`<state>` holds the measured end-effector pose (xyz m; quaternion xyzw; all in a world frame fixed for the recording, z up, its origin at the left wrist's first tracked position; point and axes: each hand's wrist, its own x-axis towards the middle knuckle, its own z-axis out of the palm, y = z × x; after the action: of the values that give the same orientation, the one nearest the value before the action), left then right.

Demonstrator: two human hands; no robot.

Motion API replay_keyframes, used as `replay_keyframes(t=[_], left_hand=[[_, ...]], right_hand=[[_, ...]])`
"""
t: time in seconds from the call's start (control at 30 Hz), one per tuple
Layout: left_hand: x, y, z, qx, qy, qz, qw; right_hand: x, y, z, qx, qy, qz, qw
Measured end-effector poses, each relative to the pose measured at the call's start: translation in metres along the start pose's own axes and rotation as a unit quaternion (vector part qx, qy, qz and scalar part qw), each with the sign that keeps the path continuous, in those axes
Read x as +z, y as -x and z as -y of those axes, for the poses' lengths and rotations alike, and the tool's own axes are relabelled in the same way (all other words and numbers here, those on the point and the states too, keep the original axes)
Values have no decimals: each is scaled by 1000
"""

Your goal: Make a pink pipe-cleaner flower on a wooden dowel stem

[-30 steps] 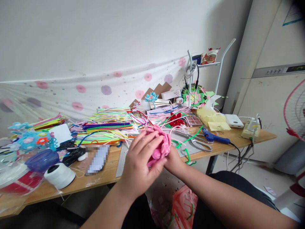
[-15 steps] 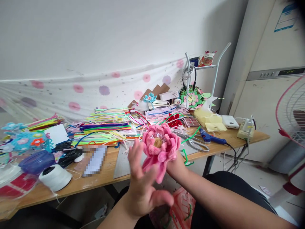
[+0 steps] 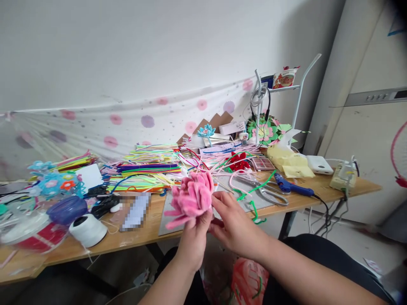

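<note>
A fluffy pink flower is tilted to the left, above the front edge of the table. My left hand is closed on it from below, the thumb against its base. On the right side of the flower, my right hand has its fingers bent together at the base; whatever they pinch there is hidden. Behind the hands, a grey mat lies on the wooden table with scissors and green pipe cleaners.
Bundles of coloured pipe cleaners lie at the back. A blue glue gun is at the right, near a white box. A white thread spool and blue bowl stand at the left. A metal rack rises behind.
The flower has tipped from facing the camera to facing left. My left hand, open before, has closed on its base. My right hand has come out from behind it. The view has shifted slightly.
</note>
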<state>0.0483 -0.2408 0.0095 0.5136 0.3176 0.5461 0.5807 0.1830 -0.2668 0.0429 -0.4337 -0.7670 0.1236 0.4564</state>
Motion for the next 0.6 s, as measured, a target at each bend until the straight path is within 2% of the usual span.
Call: replay_keyframes(t=[0.03,0.1,0.17,0.2,0.3,0.4,0.47,0.6], left_hand=[[-1,-2,1,-2,-15,-19,1000],[-2,-6,1,-5,-46,-40,998],[-1,-8,2,-6,-55,-35,998],[0,-9,2,-7,-58,-28,998],[7,-8,3,-16,-43,-2,999],[12,-6,3,-30,-20,2,999],[13,-5,2,-40,-9,-5,999],[10,-4,-4,-63,27,-12,998]], right_hand=[[-4,1,-3,-4,27,-10,1000],[-12,2,-9,-32,42,-81,995],[-17,2,-12,-86,43,-158,983],[-18,2,-12,-117,44,-175,977],[-18,1,-8,-174,66,-175,967],[-13,3,-2,-169,92,-174,966],[-7,7,2,-169,87,-149,970],[0,15,4,-225,126,-73,963]])
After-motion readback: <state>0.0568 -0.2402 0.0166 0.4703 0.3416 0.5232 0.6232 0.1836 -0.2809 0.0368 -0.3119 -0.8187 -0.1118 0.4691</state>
